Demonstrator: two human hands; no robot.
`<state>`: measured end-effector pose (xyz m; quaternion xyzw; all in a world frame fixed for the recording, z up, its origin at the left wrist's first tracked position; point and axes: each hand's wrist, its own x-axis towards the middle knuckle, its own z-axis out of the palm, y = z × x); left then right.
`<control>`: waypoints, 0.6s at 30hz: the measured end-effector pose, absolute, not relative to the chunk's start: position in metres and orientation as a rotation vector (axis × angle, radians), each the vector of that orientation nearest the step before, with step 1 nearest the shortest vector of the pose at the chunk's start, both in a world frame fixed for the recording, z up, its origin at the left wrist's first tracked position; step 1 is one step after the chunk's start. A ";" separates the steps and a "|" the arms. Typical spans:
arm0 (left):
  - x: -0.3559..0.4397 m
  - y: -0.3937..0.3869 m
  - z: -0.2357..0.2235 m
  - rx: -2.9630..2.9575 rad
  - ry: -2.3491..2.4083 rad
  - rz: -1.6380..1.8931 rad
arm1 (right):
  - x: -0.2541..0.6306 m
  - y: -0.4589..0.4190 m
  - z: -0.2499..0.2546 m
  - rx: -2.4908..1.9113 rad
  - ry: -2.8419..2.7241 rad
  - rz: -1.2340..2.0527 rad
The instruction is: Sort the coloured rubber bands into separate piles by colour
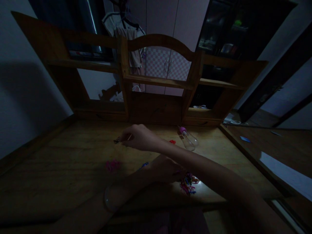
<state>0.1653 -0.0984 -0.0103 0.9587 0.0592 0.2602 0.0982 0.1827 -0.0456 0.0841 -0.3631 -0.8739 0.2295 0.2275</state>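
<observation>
My right hand [136, 136] reaches across to the left over the wooden desk [73, 156]. Its fingers are pinched on a small dark loop-like thing [117, 140] that touches the desktop. My left forearm, with a clear bangle [109, 199] on the wrist, crosses under the right arm. My left hand [165, 169] lies in shadow beside a pile of small colourful bands [188, 184], and its fingers do not show. A pink clump [112, 165] and a small blue piece [144, 164] lie near my left arm.
A clear bulb-shaped bottle with a pink cap [188, 139] lies on the desk at the back right, with a small red piece [172, 141] beside it. A wooden hutch with shelves [156, 81] stands along the back edge. The room is dim.
</observation>
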 end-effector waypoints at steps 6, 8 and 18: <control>0.164 -0.073 -0.014 2.648 0.737 0.858 | 0.296 -0.088 0.125 -1.149 -1.883 0.730; 0.163 -0.065 -0.017 2.516 0.771 0.898 | 0.328 -0.109 0.120 -1.250 -1.671 0.780; 0.168 -0.084 -0.012 2.825 0.239 0.747 | 0.395 -0.227 0.036 -1.621 -1.509 0.631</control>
